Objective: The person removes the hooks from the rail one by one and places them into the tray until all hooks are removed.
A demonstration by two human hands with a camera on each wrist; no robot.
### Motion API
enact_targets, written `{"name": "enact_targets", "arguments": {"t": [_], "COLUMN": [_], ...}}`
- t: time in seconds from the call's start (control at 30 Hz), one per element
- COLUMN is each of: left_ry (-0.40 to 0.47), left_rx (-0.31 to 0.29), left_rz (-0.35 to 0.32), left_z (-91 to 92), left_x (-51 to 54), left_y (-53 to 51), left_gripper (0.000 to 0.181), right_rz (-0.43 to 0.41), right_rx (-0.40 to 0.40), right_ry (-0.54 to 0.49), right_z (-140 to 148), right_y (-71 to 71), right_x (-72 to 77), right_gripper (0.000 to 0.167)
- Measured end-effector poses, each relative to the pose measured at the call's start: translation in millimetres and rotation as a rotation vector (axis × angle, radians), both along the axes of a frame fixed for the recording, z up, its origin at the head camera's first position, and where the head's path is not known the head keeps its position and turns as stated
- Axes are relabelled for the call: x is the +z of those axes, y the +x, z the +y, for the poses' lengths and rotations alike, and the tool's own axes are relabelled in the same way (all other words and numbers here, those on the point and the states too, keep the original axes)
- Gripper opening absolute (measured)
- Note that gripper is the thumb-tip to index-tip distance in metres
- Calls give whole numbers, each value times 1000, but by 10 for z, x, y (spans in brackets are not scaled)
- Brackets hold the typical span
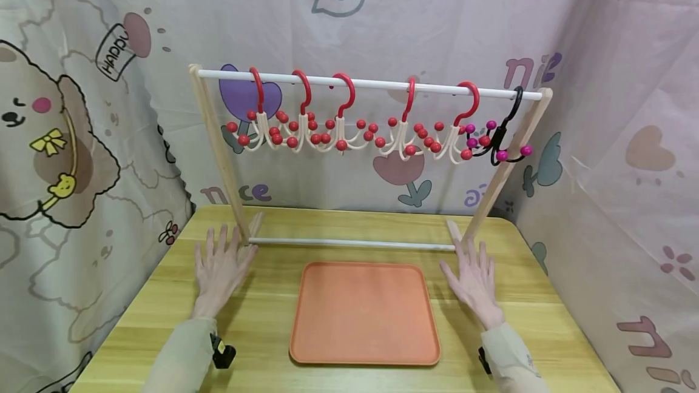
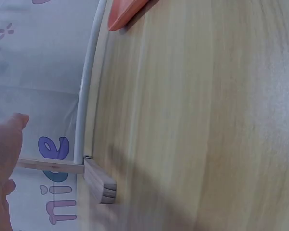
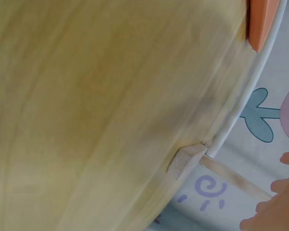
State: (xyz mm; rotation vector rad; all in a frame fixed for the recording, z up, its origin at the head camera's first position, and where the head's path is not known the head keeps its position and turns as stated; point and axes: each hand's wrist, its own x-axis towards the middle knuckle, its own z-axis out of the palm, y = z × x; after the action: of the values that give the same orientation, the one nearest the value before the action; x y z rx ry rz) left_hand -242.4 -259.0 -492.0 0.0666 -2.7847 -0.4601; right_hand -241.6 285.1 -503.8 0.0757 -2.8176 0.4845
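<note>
Both hands hold nothing. In the head view my left hand has its fingers spread in front of the left foot of a wooden rack. My right hand is spread likewise near the rack's right foot. From the rack's white top rod hang several multi-prong hooks: red-and-cream ones with red ball tips, such as the leftmost hook, and a black hook with magenta tips at the right end. Between the hands lies an orange tray with nothing on it. The wrist views catch only part of each hand.
The rack stands toward the back of a wood-grain table, joined low down by a white lower rod. A printed cloth hangs behind and at both sides.
</note>
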Motion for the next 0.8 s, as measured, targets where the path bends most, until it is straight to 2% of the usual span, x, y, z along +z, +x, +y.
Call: {"name": "enact_targets", "arguments": {"t": [0.27, 0.47, 0.8], "left_ry": [-20, -14, 42], "left_rx": [5, -1, 12], "left_rz": [14, 27, 14], "left_z": [24, 25, 6], "left_x": [152, 293, 608], "left_y": [6, -40, -132], "left_gripper": [77, 78, 85], "right_rz": [15, 29, 89], "right_rx": [10, 17, 44], "right_ry": [13, 16, 23], "right_z": [17, 15, -15], "right_y": [-26, -65, -119], "right_x": [146, 290, 548], "right_gripper": [74, 75, 74]}}
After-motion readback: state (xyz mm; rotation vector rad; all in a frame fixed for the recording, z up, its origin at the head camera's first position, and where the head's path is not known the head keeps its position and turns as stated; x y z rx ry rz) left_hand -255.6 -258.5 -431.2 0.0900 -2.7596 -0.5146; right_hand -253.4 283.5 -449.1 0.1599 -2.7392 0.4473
